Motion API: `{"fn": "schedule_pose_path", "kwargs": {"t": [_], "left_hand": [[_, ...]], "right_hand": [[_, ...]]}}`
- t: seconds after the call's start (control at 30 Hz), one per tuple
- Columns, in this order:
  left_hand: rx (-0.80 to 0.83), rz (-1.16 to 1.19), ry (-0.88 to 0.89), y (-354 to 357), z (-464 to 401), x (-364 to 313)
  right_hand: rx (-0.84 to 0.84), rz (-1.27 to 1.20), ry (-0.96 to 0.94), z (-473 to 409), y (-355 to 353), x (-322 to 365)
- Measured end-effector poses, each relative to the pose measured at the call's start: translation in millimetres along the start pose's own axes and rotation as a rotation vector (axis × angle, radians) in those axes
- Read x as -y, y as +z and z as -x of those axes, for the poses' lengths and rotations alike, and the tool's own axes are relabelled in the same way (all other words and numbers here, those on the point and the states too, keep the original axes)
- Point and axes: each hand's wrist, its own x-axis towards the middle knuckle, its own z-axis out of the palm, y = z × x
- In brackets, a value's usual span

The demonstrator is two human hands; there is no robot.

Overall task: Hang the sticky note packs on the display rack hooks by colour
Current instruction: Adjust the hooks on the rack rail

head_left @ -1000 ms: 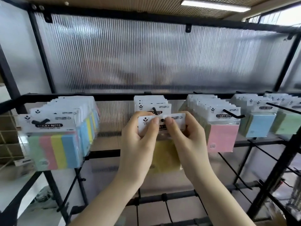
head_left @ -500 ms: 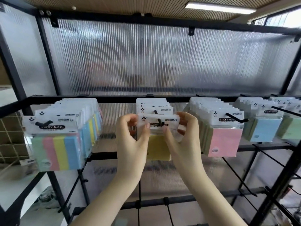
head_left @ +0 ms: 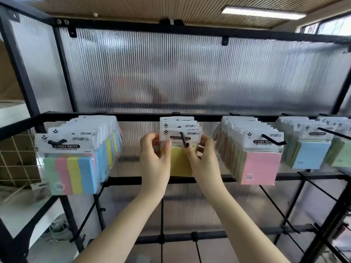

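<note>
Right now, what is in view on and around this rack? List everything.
yellow packs: several, yellow, middle hook, front one held
middle hook: one, black, through the front yellow pack's header
multicolour packs: many, green-pink-yellow-blue stripes, far left hook
pink packs: many, pink, right of middle
blue packs: several, blue, further right
green packs: several, green, right edge
rack: one, black frame, ribbed translucent back panel
left hand: grips the front yellow pack's left side
right hand: grips its right side
</note>
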Motion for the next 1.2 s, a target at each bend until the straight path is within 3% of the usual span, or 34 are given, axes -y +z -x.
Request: {"fn": "schedule_pose_path", "kwargs": {"t": [0.3, 0.53, 0.7, 0.9, 1.2], "left_hand": [[0.009, -0.018, 0.017, -6, 12, 1], [0.044, -0.095, -0.131, -31, 52, 18], [0.246, -0.234, -0.229, -72, 82, 32], [0.352, -0.549, -0.27, -136, 101, 47], [0.228, -0.712, -0.287, -250, 103, 47]], "right_hand": [[0.042, 0.054, 0.055, 13, -8, -6], [0.132, 0.083, 0.198, 40, -16, -32], [0.309, 0.159, 0.349, 65, -2, -49], [0.438, 0.259, 0.181, 93, 38, -33], [0.578, 0.252, -0.058, 143, 132, 33]]}}
